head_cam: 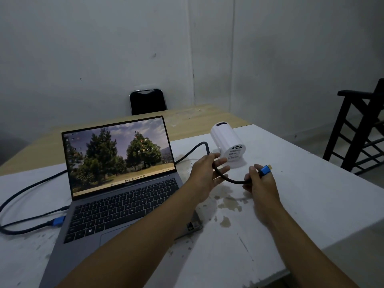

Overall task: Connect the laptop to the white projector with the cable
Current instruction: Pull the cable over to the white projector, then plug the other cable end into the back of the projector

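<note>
The cable [232,180] is gripped by both hands, left [204,175] seemingly loosely, right [259,179] at its plug.

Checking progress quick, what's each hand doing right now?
Left hand: loosely closed around the black cable.
Right hand: closed, holding the cable's blue plug.

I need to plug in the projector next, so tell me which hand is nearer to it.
Left. The left hand, holding the cable, has its fingertips just in front of the projector. The right hand, holding the blue plug, sits farther toward the person.
</note>
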`<state>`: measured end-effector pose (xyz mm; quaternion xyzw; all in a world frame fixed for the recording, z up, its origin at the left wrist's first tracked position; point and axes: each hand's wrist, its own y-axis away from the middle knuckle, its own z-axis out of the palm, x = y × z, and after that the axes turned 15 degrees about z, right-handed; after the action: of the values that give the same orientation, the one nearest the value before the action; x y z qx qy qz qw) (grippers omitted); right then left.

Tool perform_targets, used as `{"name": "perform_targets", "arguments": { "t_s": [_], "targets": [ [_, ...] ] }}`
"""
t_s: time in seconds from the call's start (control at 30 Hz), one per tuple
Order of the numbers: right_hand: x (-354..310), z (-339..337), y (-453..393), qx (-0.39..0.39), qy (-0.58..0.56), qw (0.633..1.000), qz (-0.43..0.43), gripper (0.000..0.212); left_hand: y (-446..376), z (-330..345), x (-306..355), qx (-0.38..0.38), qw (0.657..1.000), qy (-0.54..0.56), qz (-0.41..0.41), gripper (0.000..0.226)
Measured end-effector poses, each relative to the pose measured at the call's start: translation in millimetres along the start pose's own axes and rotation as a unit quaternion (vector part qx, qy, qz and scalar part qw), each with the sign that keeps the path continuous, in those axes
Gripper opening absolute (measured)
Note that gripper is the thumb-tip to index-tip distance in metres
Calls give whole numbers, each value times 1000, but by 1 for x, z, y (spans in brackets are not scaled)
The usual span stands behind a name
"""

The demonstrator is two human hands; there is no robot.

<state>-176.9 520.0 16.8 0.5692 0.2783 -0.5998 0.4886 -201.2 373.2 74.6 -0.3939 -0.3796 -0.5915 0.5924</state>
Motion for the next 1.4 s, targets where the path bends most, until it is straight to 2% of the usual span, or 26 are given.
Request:
{"name": "perform_targets", "arguments": {
  "t_s": [0.1, 0.23, 0.27, 0.4, 0.47, 0.57, 0.6, 0.73, 0.77, 0.83, 0.9, 0.97, 1.07, 1.1, 1.13, 1.2, 1.27, 1.33, 1.4],
  "targets": [
    [-1, 0, -1, 16, 11, 1000, 7, 42, -1, -3, -3, -3, 999, 29, 18, 26],
    [-1, 2, -3, 51, 23, 998, 20, 76, -4, -4, -5, 21, 993, 101, 49, 22],
    [-1, 3, -3, 59, 32, 998, 18, 79, -4, -3, -5, 25, 993, 108, 52, 21],
    [3, 5, -4, 78, 110, 991, -12, 66, 0, 0, -9, 15, 996, 81, 33, 22],
    [6, 7, -3, 93, 130, 987, -31, 52, 3, 0, -14, 5, 1000, 29, 5, 23],
    [7, 10, -4, 132, 136, 980, -54, 24, 4, -2, -21, -17, 992, -120, -36, 23],
    [7, 11, -5, 147, 142, 977, -65, 21, 4, -3, -23, -19, 982, -184, -30, 29],
    [5, 16, -15, 188, 231, 951, -84, 27, 2, -2, -28, 50, 927, -367, 59, 80],
    [2, 16, -19, 189, 266, 942, -74, 31, 1, -3, -29, 48, 902, -416, 103, 88],
    [-2, 14, -27, 168, 316, 931, -69, 39, -5, -9, -33, -12, 809, -557, 185, 93],
    [-6, 11, -38, 134, 333, 930, -82, 40, -17, -15, -37, -114, 711, -658, 221, 88],
    [-10, 9, -49, 111, 335, 931, -92, 36, -28, -16, -38, -183, 661, -696, 211, 82],
    [-16, 10, -64, 114, 319, 937, -83, 41, -45, -12, -39, -223, 619, -726, 203, 83],
    [-17, 10, -67, 117, 321, 936, -80, 44, -50, -11, -42, -233, 617, -723, 202, 86],
    [-16, 10, -69, 117, 324, 935, -79, 46, -55, -10, -45, -237, 637, -705, 200, 88],
    [-14, 10, -74, 114, 330, 933, -82, 44, -63, -6, -47, -209, 718, -632, 205, 86],
    [-10, 7, -79, 108, 335, 932, -88, 37, -71, 6, -50, -146, 778, -575, 209, 76],
    [-12, 7, -77, 100, 328, 934, -102, 31, -78, 19, -48, -86, 803, -560, 185, 72],
    [-10, 5, -77, 93, 333, 931, -119, 30, -84, 31, -51, -37, 820, -552, 145, 79]
  ]
}}
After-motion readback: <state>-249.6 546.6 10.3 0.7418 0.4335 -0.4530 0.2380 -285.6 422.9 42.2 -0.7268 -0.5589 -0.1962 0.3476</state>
